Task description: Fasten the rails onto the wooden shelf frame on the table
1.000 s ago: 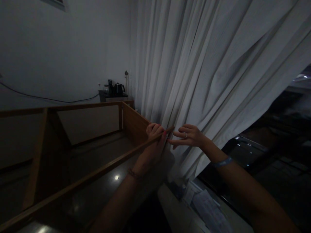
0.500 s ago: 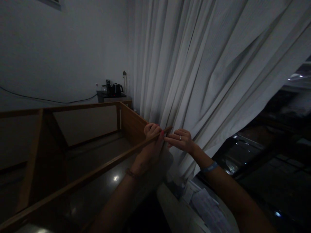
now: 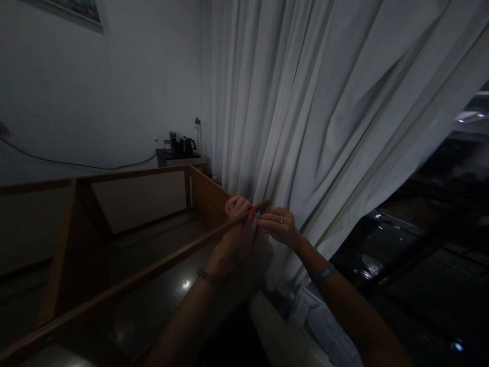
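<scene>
A long wooden rail (image 3: 153, 268) runs along the near side of a wooden frame, from the lower left to the middle. My left hand (image 3: 237, 224) is wrapped round it close to its far right end, fingers over the top and thumb on the near side. Just right of the rail's end, my right hand (image 3: 278, 224) is closed in a pinch, a ring on one finger. Something thin seems to show at its fingertips, too dark and small to name. A wooden end panel (image 3: 209, 188) stands beyond my left hand.
White curtains (image 3: 305, 102) hang close behind my hands. A black kettle (image 3: 187, 146) stands on a small cabinet in the far corner. A wooden divider (image 3: 63, 244) crosses the frame at left. Papers or cloth (image 3: 328, 326) lie low at right.
My right hand has shifted slightly down at the rail's end. My left hand keeps its hold on the rail. The view has tilted up a little, showing more of the wall picture.
</scene>
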The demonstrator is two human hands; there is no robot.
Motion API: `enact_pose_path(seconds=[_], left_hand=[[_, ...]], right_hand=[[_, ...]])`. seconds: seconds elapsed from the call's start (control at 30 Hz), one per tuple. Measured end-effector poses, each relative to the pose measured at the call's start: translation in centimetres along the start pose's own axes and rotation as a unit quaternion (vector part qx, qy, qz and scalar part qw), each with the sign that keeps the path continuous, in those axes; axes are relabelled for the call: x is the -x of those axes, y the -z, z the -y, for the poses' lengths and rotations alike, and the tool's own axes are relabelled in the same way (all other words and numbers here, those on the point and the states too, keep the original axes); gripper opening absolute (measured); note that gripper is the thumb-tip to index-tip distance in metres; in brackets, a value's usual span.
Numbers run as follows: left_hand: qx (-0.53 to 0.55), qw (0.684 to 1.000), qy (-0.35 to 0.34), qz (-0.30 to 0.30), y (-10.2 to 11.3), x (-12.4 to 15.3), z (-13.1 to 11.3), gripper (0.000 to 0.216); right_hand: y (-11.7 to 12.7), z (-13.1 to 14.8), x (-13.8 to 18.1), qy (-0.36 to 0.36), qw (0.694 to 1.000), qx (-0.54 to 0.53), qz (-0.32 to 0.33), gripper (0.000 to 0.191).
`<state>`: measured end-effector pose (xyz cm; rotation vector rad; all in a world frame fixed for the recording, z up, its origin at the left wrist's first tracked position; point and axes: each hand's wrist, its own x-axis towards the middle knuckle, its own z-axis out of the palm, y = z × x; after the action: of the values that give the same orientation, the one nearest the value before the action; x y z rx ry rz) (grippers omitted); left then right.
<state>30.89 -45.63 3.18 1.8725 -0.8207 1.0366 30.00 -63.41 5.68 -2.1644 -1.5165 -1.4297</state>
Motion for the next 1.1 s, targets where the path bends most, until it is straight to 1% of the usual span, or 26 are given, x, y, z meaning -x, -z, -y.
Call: enact_pose_path(seconds=[0.1, 0.27, 0.37, 0.47, 0.53, 0.63, 0.73, 0.8, 0.87, 0.93, 1.03, 1.1], left_hand=[[-0.006, 1.000, 0.019, 0.002, -0.1, 0.0, 0.1, 0.025], [-0.025, 1.000, -0.008, 0.003, -0.1, 0.0, 0.3, 0.026], [-0.027, 0.999, -0.017, 0.004, -0.1, 0.1, 0.3, 0.025], [-0.025, 1.000, 0.007, -0.010, -0.3, 0.1, 0.4, 0.024], [-0.025, 0.999, 0.013, -0.019, -0.5, 0.1, 0.5, 0.025], [-0.034, 0.999, 0.008, -0.016, -0.5, 0.0, 0.6, 0.026], [-0.049, 0.999, -0.019, -0.001, 0.0, 0.1, 0.5, 0.023], [-0.057, 0.997, -0.052, 0.012, 0.3, 0.1, 0.3, 0.017], [-0.056, 0.996, -0.070, 0.018, 0.5, 0.1, 0.1, 0.010], [-0.044, 0.998, -0.053, 0.009, 0.6, 0.0, 0.0, 0.007], [-0.017, 1.000, -0.003, 0.000, 0.4, -0.1, -0.1, 0.010], [-0.013, 1.000, 0.004, 0.007, 0.4, -0.2, -0.2, 0.012]], right_hand=[[0.0, -0.1, -0.1, -0.006, 0.999, -0.026, 0.020, 0.039], [0.6, -0.5, -0.6, 0.018, 0.998, -0.041, 0.045, 0.028], [1.4, -0.4, -0.9, 0.020, 0.997, -0.054, 0.055, 0.030], [2.4, 0.2, -0.6, -0.006, 0.996, -0.068, 0.049, 0.036], [2.9, 0.8, -0.1, -0.040, 0.996, -0.070, 0.032, 0.038], [3.1, 1.6, 1.1, -0.096, 0.993, -0.062, 0.005, 0.038], [2.8, 2.5, 2.3, -0.112, 0.992, -0.050, 0.006, 0.037], [2.5, 3.1, 2.9, -0.104, 0.993, -0.043, 0.020, 0.036], [2.2, 3.6, 3.1, -0.092, 0.995, -0.036, 0.033, 0.035], [2.2, 4.0, 3.1, -0.083, 0.995, -0.030, 0.043, 0.032], [2.3, 4.2, 3.0, -0.075, 0.995, -0.024, 0.053, 0.030], [2.3, 4.2, 3.0, -0.073, 0.995, -0.024, 0.055, 0.030]])
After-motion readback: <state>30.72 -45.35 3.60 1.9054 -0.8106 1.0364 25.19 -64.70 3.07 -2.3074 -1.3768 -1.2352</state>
